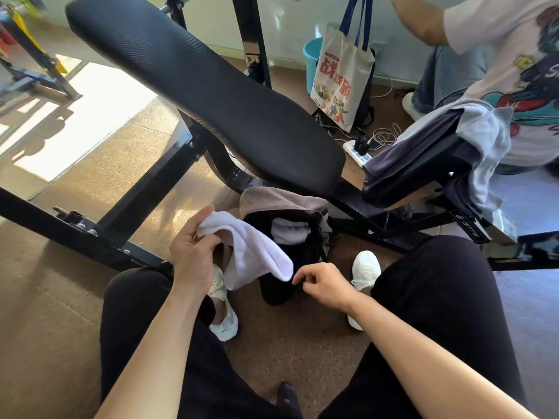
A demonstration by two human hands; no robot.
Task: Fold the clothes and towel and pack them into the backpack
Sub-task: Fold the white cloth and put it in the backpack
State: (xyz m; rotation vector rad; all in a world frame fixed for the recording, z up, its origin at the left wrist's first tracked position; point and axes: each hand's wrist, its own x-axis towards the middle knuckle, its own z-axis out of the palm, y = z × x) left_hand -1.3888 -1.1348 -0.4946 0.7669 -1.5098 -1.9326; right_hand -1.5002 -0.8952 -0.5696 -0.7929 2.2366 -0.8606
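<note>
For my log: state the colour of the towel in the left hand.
White; the soft folded towel shows best in the head view.

White folded towel [254,249] droops over open, seemingly part-packed black backpack [276,293].

Sunlight is streaking the brown floor [75,243]
A black padded bench [211,95] is slanting across, with a tote bag [338,83] beside the pale wall [290,19].

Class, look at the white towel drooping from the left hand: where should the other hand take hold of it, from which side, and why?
Probably the rounded free end of the towel, pinched across its folded thickness, fingers under and thumb on top, coming from the right. The left hand grips the upper end, and the right hand sits just beside the sagging end.
</note>
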